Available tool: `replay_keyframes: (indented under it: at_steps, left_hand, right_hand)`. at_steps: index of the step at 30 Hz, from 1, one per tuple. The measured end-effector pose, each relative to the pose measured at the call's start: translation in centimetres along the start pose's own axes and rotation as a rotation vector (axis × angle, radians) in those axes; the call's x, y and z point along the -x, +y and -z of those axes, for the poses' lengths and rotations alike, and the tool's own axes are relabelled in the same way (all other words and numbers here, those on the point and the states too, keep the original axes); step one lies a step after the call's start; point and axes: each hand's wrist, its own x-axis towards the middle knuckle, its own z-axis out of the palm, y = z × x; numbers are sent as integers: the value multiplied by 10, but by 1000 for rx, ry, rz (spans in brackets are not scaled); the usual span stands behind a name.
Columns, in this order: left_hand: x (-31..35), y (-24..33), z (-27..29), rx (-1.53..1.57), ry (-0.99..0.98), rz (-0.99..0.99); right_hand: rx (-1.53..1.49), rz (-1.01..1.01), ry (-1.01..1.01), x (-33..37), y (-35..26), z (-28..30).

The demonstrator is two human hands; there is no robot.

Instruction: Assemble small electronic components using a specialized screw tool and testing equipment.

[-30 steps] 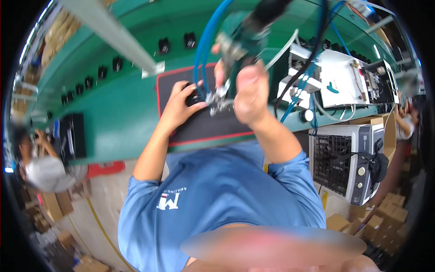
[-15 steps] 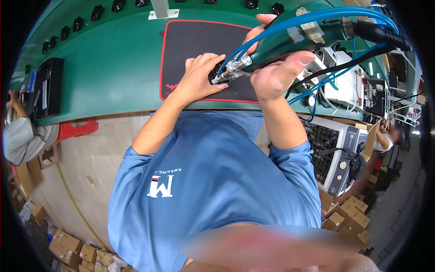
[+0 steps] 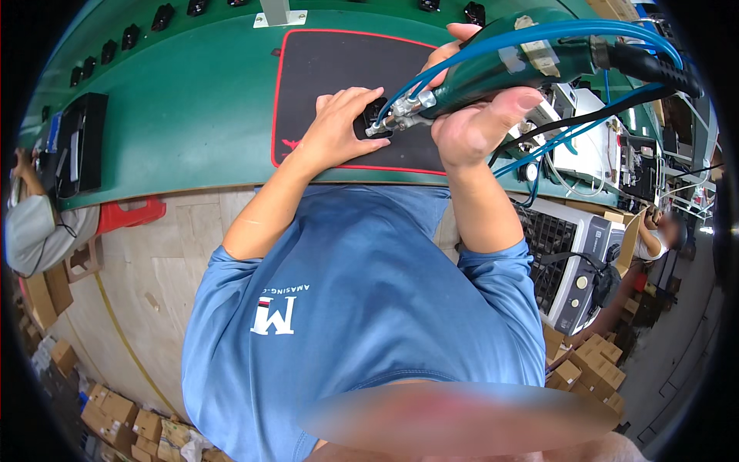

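A green-bodied power screwdriver (image 3: 496,71) lies tilted in my right hand (image 3: 473,138), whose fingers wrap round it from the far side while the thumb lies along the near side. Its metal nose points down and left onto a small black part (image 3: 371,115). That part rests on a dark mat (image 3: 315,65) with a red border. My left hand (image 3: 336,129) grips it, fingers on the far side and thumb on the near side. The screwdriver's nose covers some of the part, and the exact tip contact is too small to make out.
Blue air tubes (image 3: 554,31) and a black cable (image 3: 654,68) run from the tool to the right. A metal post foot (image 3: 279,19) stands behind the mat. Several black parts line the green table's (image 3: 185,100) far edge. A black tray (image 3: 91,146) sits left; another person (image 3: 35,223) works beyond.
The screwdriver and my right hand have shifted slightly to the right. My left hand keeps its grip on the black part almost in place.
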Motion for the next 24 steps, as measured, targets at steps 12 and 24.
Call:
replay_keyframes:
  at_steps: [12,24]
  left_hand:
    - [-1,1,4,-4,-7,-22]
    - [-1,2,2,7,27,-64]
  right_hand:
    - [10,-28,-16,-10,-8,-10]
    - [-423,71,90,-21,-22,-26]
